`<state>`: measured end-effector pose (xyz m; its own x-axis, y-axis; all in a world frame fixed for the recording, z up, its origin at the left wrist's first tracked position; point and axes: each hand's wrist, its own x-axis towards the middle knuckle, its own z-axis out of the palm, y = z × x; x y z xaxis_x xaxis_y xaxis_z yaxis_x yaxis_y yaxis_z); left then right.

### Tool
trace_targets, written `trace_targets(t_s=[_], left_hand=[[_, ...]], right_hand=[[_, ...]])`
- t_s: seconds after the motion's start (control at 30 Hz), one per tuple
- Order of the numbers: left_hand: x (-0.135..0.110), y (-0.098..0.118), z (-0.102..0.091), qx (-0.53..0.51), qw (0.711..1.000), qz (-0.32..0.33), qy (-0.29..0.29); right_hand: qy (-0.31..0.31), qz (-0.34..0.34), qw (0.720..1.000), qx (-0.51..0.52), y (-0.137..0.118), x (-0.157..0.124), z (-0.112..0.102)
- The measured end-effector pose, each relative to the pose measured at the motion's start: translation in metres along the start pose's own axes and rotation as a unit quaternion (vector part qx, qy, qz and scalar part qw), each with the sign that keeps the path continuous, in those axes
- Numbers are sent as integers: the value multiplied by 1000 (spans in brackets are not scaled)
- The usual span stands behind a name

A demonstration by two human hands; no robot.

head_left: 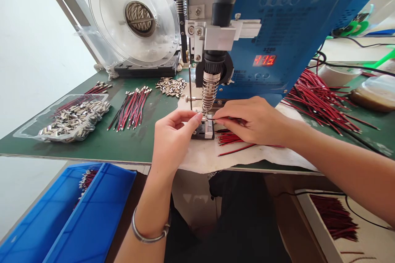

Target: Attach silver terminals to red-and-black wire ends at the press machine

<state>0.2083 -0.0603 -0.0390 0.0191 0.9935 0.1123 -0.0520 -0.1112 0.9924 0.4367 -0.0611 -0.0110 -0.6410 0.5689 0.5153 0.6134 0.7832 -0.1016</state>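
Under the iron of a blue soldering machine (262,37), both of my hands meet at a small metal fixture (209,129). My left hand (175,135) is closed in a pinch, thumb and forefinger on a small silvery metal connector (203,116). From the right, my right hand (253,121) pinches a thin wire (216,119) whose end reaches toward that connector; whether the two touch is too small to tell. The coiled spring (211,90) around the iron stands just above my fingertips. Beneath my right hand, several red-and-black wires (230,137) lie on a white cloth (200,158).
Left on the green table (132,148) are a clear tray of metal connectors (24,131), wires with connectors attached (132,107) and a loose connector pile (171,86). A solder reel (108,16) stands behind. More wires (321,98) lie right. Below are a blue bin (92,213) and a white box (317,230).
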Motion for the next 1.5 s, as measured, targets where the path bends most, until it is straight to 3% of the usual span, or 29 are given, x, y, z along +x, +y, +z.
trace_targets(t_s=[0.47, 0.6, 0.83, 1.5], left_hand=[[-3, 2, 0, 35, 998, 45, 18], [-6, 10, -18, 110, 989, 84, 47], [0, 12, -51, 213, 974, 68, -40], [0, 12, -47, 178, 982, 50, -31]], right_hand=[[-18, 18, 999, 21, 0, 2, -2], [-24, 23, 999, 27, 0, 1, -2], [-24, 22, 999, 26, -2, 2, -4], [-36, 32, 999, 22, 0, 2, -4]])
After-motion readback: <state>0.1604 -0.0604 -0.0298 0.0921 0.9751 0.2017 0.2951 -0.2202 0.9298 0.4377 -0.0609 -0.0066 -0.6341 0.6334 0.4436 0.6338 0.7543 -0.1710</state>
